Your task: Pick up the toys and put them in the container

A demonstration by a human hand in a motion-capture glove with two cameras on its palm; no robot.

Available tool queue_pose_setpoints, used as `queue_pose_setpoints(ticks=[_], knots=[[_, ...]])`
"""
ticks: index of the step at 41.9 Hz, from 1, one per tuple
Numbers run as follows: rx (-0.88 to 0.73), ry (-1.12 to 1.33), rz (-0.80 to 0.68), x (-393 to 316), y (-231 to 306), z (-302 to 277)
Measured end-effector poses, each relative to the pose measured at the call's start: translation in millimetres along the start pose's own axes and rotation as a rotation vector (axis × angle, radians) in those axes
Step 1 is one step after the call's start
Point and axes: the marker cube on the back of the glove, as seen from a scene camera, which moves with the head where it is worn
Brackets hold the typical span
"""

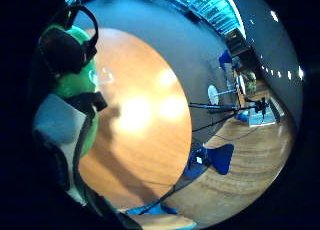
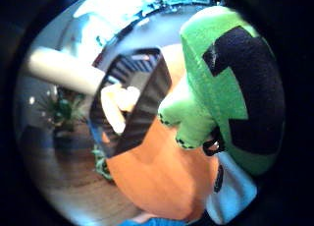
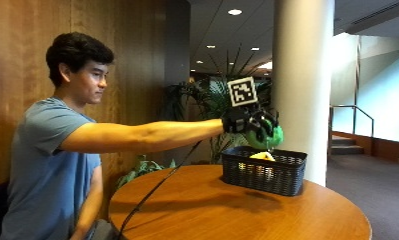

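My gloved right hand [image 3: 249, 121] grips a green plush toy [image 3: 268, 137] with black patches and holds it in the air just above the black slatted basket [image 3: 263, 172]. That basket stands on the round wooden table [image 3: 205, 210], and a yellow toy [image 3: 262, 156] lies inside it. In the thumb side palm view the green toy [image 2: 230, 83] fills much of the picture beside the basket [image 2: 142, 108], where the yellow toy [image 2: 120, 100] shows within. In the little finger side palm view the toy [image 1: 75, 85] sits against my palm over the tabletop [image 1: 145, 125].
A thick white pillar [image 3: 304, 75] rises right behind the basket. Potted plants [image 3: 209, 107] stand beyond the table. A cable [image 3: 156, 187] runs from the glove down across the table's near side. The tabletop in front of the basket is bare wood.
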Motion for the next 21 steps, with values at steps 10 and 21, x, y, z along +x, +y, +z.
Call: queue_pose_setpoints(ticks=[10, 21], knots=[[0.093, 0.032, -0.035, -37, -8, -92], [0.128, -0.044, -0.008, -145, -14, -112]])
